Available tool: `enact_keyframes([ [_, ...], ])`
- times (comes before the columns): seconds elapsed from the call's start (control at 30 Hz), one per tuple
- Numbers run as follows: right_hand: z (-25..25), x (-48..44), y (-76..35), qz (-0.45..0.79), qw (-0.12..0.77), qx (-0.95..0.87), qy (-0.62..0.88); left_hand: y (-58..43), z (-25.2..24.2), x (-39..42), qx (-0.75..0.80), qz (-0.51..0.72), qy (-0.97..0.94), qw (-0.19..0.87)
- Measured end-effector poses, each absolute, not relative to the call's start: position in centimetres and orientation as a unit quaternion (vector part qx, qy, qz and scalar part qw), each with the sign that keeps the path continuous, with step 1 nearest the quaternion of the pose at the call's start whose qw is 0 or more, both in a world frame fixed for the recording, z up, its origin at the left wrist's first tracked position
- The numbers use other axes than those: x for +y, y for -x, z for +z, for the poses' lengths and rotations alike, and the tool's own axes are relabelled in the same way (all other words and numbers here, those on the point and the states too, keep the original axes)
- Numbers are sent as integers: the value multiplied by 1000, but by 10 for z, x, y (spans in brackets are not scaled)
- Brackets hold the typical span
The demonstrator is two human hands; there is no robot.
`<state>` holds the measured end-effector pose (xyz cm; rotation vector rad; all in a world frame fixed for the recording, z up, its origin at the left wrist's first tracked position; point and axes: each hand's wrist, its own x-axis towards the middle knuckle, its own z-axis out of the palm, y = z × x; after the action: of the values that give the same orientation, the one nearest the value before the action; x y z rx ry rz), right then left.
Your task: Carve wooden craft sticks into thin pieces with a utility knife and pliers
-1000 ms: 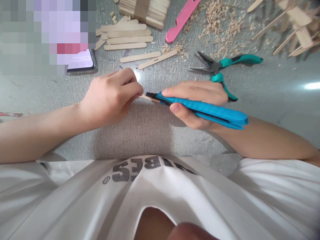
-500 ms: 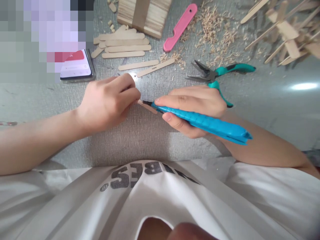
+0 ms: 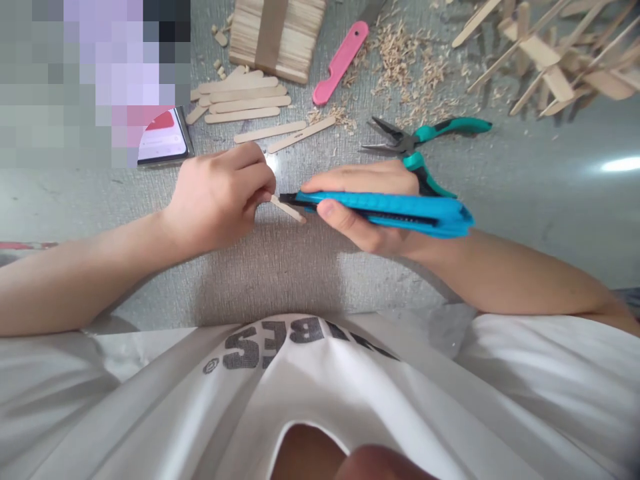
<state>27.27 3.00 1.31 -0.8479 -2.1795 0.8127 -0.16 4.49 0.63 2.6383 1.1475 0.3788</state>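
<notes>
Although near shavings, pliers beside right hand

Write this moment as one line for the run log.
left grip: holds wooden stick | right grip: holds blue cutter, tip close to stick | pliers: jaws open, on table

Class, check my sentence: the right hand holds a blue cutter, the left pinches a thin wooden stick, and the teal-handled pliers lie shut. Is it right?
Not quite: the head view shows the teal-handled pliers lying open. The right hand does hold a blue cutter, and the left hand pinches a thin wooden stick.
</notes>
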Motion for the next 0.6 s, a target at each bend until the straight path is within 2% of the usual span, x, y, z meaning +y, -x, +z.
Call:
enact_keyframes([
  [0.07,6,31,-275,341,368,-800,330,2,5,44,399,122,-901,117],
  [0.17,-2,29,-278,338,376,-786,355,3,3,40,409,162,-886,148],
  [0.23,-5,25,-280,313,393,-777,380,3,2,37,427,234,-851,195],
  [0.37,-6,17,-281,260,482,-735,399,2,0,34,443,375,-742,335],
  [0.5,-9,15,-279,153,483,-790,344,-4,6,30,397,316,-680,529],
  [0.6,-13,17,-276,115,490,-808,308,-8,12,26,386,273,-698,538],
])
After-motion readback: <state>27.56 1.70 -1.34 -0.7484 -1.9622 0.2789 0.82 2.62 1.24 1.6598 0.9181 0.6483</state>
